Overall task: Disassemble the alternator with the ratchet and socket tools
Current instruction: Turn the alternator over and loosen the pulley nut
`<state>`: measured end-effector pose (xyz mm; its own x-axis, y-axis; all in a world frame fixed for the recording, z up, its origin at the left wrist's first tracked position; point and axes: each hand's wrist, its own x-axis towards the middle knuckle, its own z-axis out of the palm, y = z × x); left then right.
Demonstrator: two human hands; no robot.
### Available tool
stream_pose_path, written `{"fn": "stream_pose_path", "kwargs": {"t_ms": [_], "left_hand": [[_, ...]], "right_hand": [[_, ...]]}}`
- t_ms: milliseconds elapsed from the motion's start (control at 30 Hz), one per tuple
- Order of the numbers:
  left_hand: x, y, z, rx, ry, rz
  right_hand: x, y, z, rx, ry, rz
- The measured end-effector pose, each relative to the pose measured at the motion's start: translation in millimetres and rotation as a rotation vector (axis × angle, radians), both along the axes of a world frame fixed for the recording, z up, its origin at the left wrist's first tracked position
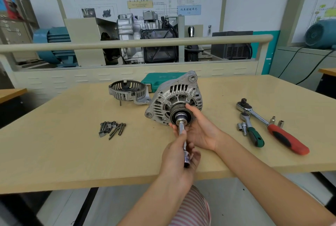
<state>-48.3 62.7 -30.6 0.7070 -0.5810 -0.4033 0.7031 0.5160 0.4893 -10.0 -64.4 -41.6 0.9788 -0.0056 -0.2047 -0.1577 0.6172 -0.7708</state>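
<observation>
Alternator (pixel 175 98) sits mid-table (pixel 54 153), right hand (pixel 201 129) cupping its pulley, left hand (pixel 179 156) clenched round the socket extension (pixel 182 135) stuck in it, ratchets (pixel 272 126) at 3 o'clock.

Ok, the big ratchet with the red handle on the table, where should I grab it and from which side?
Grip the red-handled ratchet by its rubber handle, from above. It lies flat on the table, handle toward you and head pointing away. The handle is the thick, padded part; loose sockets sit near the bare shank, so stay back from there.
</observation>
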Motion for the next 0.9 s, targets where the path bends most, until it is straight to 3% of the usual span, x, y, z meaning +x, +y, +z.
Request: {"fn": "stream_pose_path", "kwargs": {"t_ms": [300,567,900], "left_hand": [[5.1,0.4,7.6,-0.106,0.146,-0.146],[0.6,-3.2,2.9,-0.020,0.019,-0.010],[1.7,2.4,12.7,-0.150,0.167,-0.135]], "right_hand": [[-1.8,-1.4,0.0,-0.024,0.023,0.021],[-0.3,-0.7,-0.4,-0.002,0.003,-0.003],[-2.7,-1.1,0.7,-0.042,-0.004,0.025]]}}
